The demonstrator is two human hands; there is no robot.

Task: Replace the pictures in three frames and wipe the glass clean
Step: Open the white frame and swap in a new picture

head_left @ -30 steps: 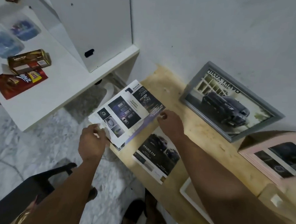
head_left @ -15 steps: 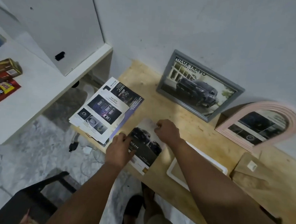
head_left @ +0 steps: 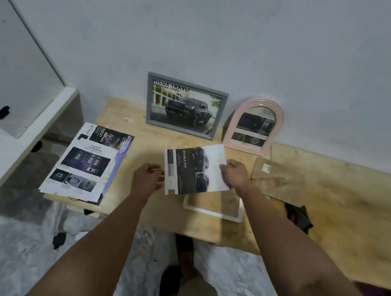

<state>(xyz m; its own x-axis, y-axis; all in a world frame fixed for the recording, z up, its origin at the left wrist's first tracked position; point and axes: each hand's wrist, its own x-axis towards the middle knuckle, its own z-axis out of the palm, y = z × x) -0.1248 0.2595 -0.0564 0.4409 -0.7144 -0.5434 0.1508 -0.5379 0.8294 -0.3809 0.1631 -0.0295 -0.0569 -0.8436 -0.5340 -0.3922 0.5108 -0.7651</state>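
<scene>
- Both hands pinch the car brochure page (head_left: 194, 169) above the white frame (head_left: 212, 211): left hand (head_left: 147, 179) at its left edge, right hand (head_left: 235, 176) at its right.
- Grey frame (head_left: 186, 106) and pink arched frame (head_left: 254, 126) lean against the wall.
- Brochure stack (head_left: 83, 164) lies left; backing board (head_left: 273, 175) and dark cloth (head_left: 299, 216) right.

Grey frame (head_left: 186, 106), picture header: "HILUX TRAVO" — smaller line beneath too blurred to read. Loose sheet (head_left: 194, 169) held in both hands: "DOUBLE CAB", printed sideways. Brochure (head_left: 86, 161) at table's left end — heading "SAFETY".
</scene>
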